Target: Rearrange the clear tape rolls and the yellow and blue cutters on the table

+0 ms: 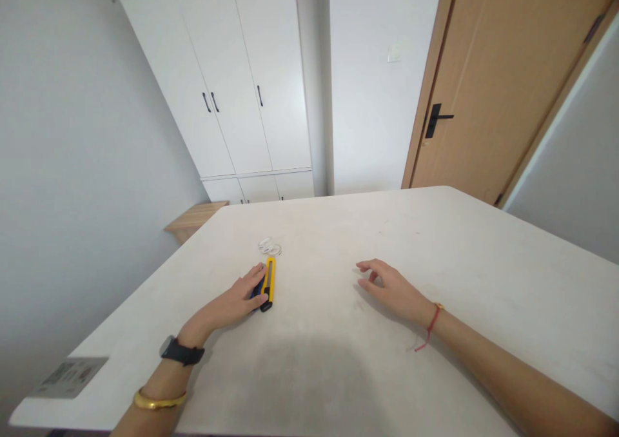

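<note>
My left hand (239, 300) rests on the left part of the white table, fingers stretched out and thumb apart. Its fingertips and thumb touch a yellow utility knife (271, 276) with a black slider and black end, lying lengthwise away from me. Partly under those fingers is a blue object (258, 290), mostly covered, so its kind is unclear. Just beyond the knife lies a loosely coiled thin white cable (269, 247). To the right, my right hand (382, 283) hovers over or rests on the tabletop, fingers slightly curled, thumb apart, with nothing in it.
The white table (329, 231) spreads out before me, a printed label (72, 378) at its near left corner. Beyond its far left edge is a small wooden surface (198, 218). A white wardrobe (242, 69) and a wooden door (507, 69) stand behind.
</note>
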`<state>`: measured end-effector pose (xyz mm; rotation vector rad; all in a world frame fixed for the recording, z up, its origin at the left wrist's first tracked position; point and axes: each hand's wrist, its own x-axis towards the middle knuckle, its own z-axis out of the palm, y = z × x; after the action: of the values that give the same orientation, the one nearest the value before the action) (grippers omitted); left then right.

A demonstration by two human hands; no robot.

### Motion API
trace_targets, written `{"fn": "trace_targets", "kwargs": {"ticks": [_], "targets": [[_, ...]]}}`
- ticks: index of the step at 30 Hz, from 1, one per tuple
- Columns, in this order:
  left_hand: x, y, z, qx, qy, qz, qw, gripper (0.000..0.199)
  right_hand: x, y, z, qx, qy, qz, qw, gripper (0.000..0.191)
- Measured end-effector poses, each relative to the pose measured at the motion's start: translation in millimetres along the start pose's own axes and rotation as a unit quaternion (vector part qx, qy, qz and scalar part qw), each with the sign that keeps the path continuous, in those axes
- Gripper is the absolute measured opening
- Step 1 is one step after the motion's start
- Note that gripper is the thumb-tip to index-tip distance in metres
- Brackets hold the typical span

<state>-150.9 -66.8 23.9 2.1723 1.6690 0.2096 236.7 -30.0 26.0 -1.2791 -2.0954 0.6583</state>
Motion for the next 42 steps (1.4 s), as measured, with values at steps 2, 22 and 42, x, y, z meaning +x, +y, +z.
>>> {"fn": "trace_targets", "kwargs": {"ticks": [2, 22, 42], "targets": [[1, 10, 3.6, 0.025, -0.007, -0.003, 1.000, 0.078, 0, 0, 0, 0.002, -0.001, 0.002, 1.000, 0.033], [-20, -5, -13.8, 0.031, -0.043, 0.018, 0.998, 0.087, -1, -5, -3, 0.007, -0.012, 0.004, 1.000, 0.032], [-7, 7, -18.6, -0.020, 0.060, -0.010, 0.998, 0.075, -1, -3, -2, 0.003, -0.009, 0.000, 1.000, 0.031]]}}
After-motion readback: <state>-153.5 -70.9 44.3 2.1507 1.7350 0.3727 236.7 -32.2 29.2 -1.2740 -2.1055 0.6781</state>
